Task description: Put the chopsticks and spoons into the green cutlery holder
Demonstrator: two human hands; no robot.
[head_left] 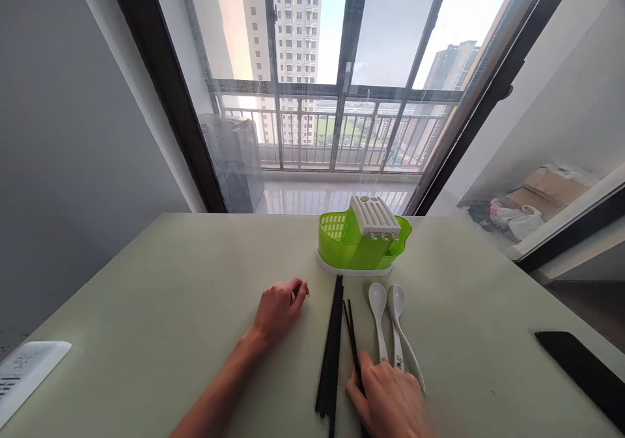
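My right hand is closed around a pair of black chopsticks near the table's front edge, their thin ends pointing away from me. Just left of it lies a bundle of several black chopsticks. White spoons rest beyond and beside my right hand, which partly covers their handles. My left hand lies on the table to the left of the bundle, its fingers curled in; whether anything is inside them is hidden. Beyond the chopsticks stands a green utensil holder with a white slotted top.
The pale table ends in front of a glass door. A white object with printing lies at the left edge, a flat black object at the right. Past the glass on the right are cardboard boxes and bags.
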